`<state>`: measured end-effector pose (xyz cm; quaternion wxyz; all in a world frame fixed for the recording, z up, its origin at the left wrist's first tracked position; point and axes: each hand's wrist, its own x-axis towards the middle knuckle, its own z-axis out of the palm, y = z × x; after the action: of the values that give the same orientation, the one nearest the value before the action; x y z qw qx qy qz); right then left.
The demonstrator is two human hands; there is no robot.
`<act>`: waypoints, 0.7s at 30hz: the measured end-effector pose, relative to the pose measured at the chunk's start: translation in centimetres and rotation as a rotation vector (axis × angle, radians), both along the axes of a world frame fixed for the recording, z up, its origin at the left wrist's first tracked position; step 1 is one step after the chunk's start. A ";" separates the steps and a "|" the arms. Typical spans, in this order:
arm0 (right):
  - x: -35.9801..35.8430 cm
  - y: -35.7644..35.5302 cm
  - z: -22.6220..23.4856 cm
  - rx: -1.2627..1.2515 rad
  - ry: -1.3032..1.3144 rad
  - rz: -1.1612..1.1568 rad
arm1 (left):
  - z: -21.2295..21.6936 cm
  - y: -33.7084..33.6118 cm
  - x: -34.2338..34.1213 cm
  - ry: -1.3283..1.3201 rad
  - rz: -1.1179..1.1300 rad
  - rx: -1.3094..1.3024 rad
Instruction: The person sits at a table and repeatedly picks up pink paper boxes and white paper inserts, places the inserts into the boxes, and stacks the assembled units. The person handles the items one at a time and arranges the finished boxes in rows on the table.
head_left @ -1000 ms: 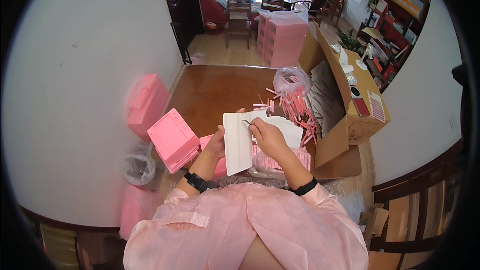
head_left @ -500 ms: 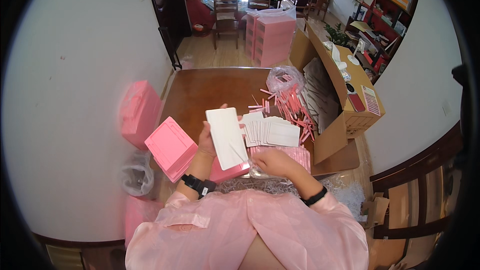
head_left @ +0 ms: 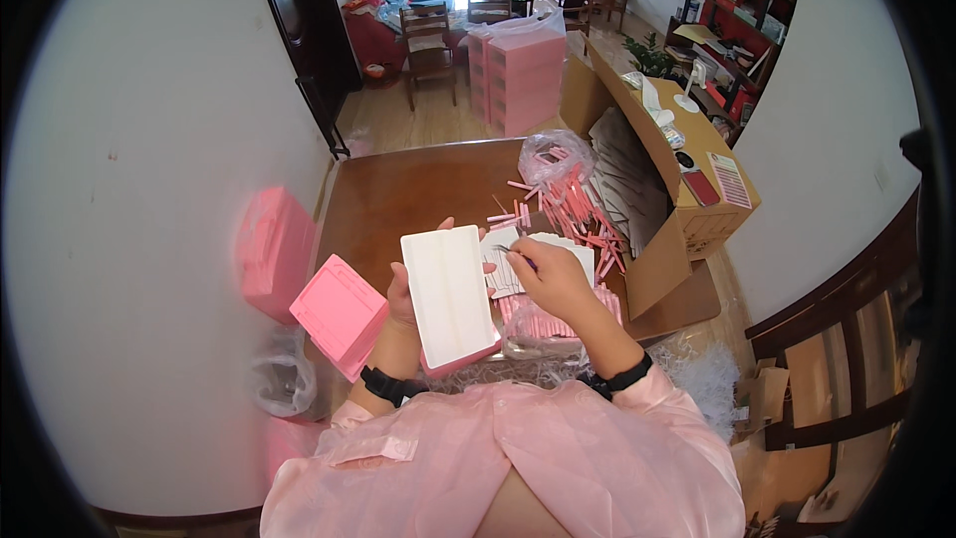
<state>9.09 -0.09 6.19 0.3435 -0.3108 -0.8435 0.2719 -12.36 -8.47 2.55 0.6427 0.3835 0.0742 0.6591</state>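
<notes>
Raised since a second ago, the white-lined pink tray [head_left: 450,301] tilts upright in the left hand [head_left: 400,297]; the right hand [head_left: 550,279] pinches a thin tool [head_left: 518,256] beside it. Steady, fingertip-light placement looks wise above scattered pink sticks [head_left: 573,209].

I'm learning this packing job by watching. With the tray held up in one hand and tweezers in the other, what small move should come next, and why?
Probably lift one small piece off the white sheets and carry it to the tray. The right hand has its thin tool tip down on those sheets, while the left hand holds the white-faced pink tray tilted up beside them, its face looking bare.
</notes>
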 end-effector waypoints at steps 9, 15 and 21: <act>-2.5 0.3 1.0 0.117 -0.055 -0.088 | -0.8 -0.3 0.1 -0.009 -0.015 -0.044; -2.5 0.2 0.1 0.133 -0.133 -0.063 | -1.2 0.0 0.0 -0.031 -0.003 -0.021; -1.0 -0.8 -2.0 0.168 -0.199 0.072 | -1.8 -0.8 -0.5 -0.034 -0.028 -0.163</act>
<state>8.13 -0.86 4.19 0.2732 -0.2758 -0.9038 0.1802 -12.87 -9.31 0.75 0.6821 0.3194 0.1113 0.6483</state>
